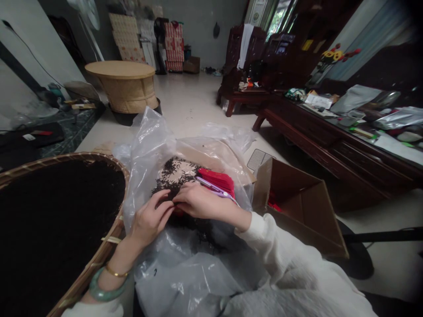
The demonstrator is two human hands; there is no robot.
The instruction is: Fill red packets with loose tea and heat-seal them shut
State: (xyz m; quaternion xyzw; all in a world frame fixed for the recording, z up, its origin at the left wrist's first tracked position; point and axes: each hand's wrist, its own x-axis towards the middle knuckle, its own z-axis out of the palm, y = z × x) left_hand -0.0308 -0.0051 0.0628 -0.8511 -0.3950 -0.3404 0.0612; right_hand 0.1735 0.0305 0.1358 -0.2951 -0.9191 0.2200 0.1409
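In the mouth of a clear plastic bag [150,145], at the middle of the view, a loose heap of dark, twisted shreds [168,169] is seen spread over a pale surface. The shreds look dry, light and brittle; they would likely be crumbled by a hard squeeze and are best lifted in a loose pinch or a cupped palm. Over the near edge of the heap, the fingertips of the left hand [150,218] and the right hand [194,200] are brought together, fingers bent. Whether anything is pinched between them cannot be told, since the tips are hidden, though a bit of red is glimpsed just below.

Beside the right hand, a fanned stack of red packets [220,179] is laid, with a purple hinged tool [216,190] resting against it. The packets seem thin, soft and apt to slide on one another, so one would best be taken by an edge; the tool, judged stiffer, by its end.

Farther out, the bag is flanked on the left by a woven tray [124,176] filled with dark material, and on the right by an open cardboard box [297,224].
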